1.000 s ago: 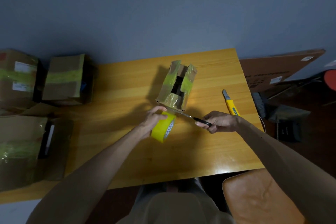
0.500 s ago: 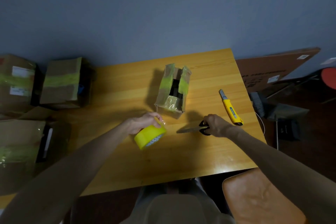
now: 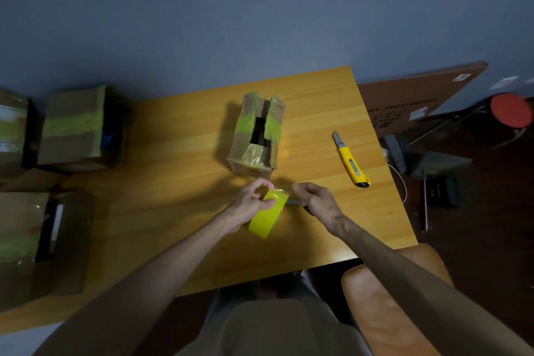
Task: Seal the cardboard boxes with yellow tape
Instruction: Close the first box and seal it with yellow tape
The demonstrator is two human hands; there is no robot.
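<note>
Wooden table (image 3: 179,170) carries a small cardboard box (image 3: 255,136), top flaps parted, centre-rear. I note my left hand (image 3: 250,205) closed around the yellow tape roll (image 3: 267,218) just in front of that box. My right hand (image 3: 316,204) pinches near the roll's edge over a dark tool; its grasp I cannot tell.

Four cardboard boxes: one (image 3: 257,136) mid-bench, three (image 3: 73,127) (image 3: 13,130) (image 3: 37,243) at the left edge; one tape roll (image 3: 267,218); one knife (image 3: 351,160)
</note>
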